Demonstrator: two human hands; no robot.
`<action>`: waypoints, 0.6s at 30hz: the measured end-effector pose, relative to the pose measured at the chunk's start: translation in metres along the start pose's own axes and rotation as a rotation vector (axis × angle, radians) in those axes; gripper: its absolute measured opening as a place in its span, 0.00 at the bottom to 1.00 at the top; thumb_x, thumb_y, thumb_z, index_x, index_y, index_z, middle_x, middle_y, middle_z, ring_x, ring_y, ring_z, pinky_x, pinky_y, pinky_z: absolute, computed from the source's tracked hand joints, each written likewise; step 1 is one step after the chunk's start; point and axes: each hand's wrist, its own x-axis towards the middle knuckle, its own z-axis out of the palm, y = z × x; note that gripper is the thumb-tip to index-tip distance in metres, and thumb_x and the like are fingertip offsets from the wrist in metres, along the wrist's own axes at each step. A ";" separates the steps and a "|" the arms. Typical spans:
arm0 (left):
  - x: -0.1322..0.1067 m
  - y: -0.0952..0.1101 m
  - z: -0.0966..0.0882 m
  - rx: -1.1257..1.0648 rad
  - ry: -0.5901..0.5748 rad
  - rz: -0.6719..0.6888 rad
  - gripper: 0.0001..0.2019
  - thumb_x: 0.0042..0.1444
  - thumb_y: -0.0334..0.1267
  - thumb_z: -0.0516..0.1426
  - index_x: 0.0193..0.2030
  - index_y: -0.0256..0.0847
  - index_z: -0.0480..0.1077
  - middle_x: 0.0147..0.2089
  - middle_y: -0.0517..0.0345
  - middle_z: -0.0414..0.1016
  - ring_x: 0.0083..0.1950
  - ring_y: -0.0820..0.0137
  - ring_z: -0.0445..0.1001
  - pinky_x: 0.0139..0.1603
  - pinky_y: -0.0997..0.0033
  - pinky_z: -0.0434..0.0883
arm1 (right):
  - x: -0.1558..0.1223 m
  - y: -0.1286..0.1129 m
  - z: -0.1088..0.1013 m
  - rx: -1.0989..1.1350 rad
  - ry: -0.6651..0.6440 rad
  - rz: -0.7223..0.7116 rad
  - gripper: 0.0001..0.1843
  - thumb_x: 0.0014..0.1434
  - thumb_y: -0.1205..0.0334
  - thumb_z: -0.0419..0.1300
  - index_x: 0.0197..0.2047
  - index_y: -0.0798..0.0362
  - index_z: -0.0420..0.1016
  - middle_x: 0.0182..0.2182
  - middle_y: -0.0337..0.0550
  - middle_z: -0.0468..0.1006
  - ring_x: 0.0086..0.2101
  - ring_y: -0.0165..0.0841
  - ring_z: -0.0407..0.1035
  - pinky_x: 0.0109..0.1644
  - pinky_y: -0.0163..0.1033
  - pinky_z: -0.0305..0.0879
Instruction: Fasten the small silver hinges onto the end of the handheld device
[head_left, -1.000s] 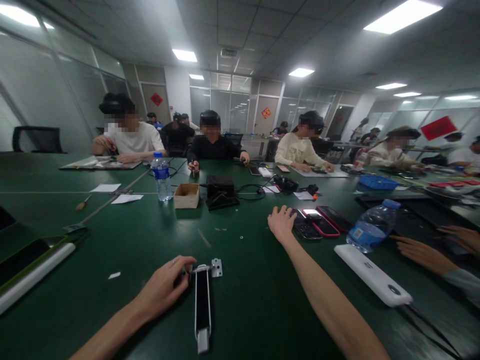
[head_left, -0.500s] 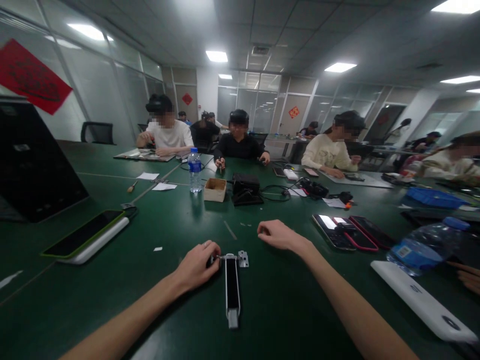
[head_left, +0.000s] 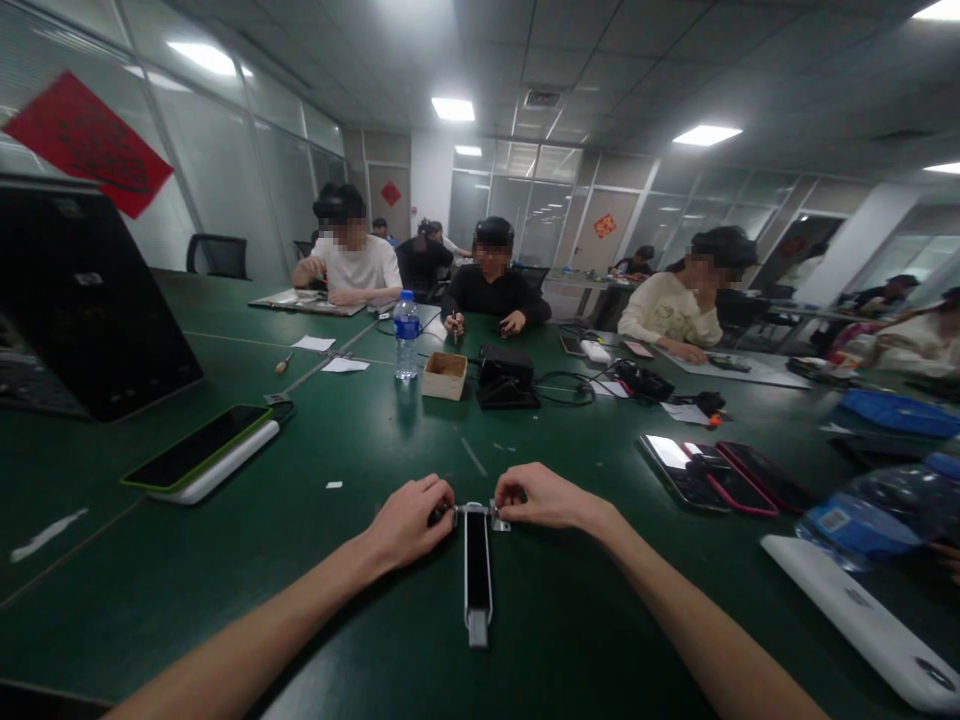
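On the green tabletop [head_left: 315, 560] lies a long, narrow device [head_left: 477, 585] with a black strip in a silver frame, pointing towards me. A thin metal crosspiece with a small perforated bracket [head_left: 498, 518] sits at its far end. My left hand [head_left: 409, 523] pinches the crosspiece's left end, and the fingers hide what is held there. My right hand [head_left: 538, 497] grips the bracket end from the right, and the two hands nearly meet. Both forearms reach in from the bottom corners.
To the right lie several phones [head_left: 709, 478], a white power bank [head_left: 862, 620] and a plastic water bottle [head_left: 870, 515]. Ahead stand a small cardboard box [head_left: 444, 376] and a black corded unit [head_left: 506, 378]. A dark screen [head_left: 90, 300] stands left. Several co-workers sit around the table.
My right hand has moved in from the table onto the bracket end, next to my left hand. The view has turned left, shifting the phones and bottle towards the right edge.
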 end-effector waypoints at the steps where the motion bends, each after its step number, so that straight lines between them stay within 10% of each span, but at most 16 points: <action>1: 0.000 0.000 0.000 -0.002 0.001 0.008 0.06 0.58 0.36 0.51 0.39 0.39 0.67 0.37 0.56 0.70 0.36 0.67 0.70 0.37 0.68 0.66 | 0.000 0.001 0.000 0.009 -0.006 -0.007 0.11 0.55 0.57 0.60 0.40 0.54 0.74 0.36 0.40 0.74 0.35 0.29 0.68 0.37 0.33 0.63; 12: 0.000 -0.003 0.000 -0.043 -0.013 0.057 0.06 0.60 0.35 0.50 0.41 0.39 0.67 0.38 0.56 0.70 0.37 0.68 0.70 0.38 0.69 0.65 | 0.001 0.000 0.002 -0.008 -0.012 -0.002 0.14 0.55 0.53 0.61 0.40 0.54 0.75 0.36 0.40 0.73 0.34 0.30 0.67 0.36 0.33 0.62; 18: 0.001 0.000 -0.002 -0.041 -0.019 0.048 0.07 0.60 0.34 0.50 0.40 0.39 0.68 0.37 0.56 0.70 0.36 0.67 0.70 0.38 0.69 0.65 | -0.006 0.043 -0.030 -0.070 0.113 0.159 0.13 0.56 0.56 0.59 0.41 0.54 0.74 0.37 0.42 0.75 0.35 0.31 0.68 0.39 0.35 0.62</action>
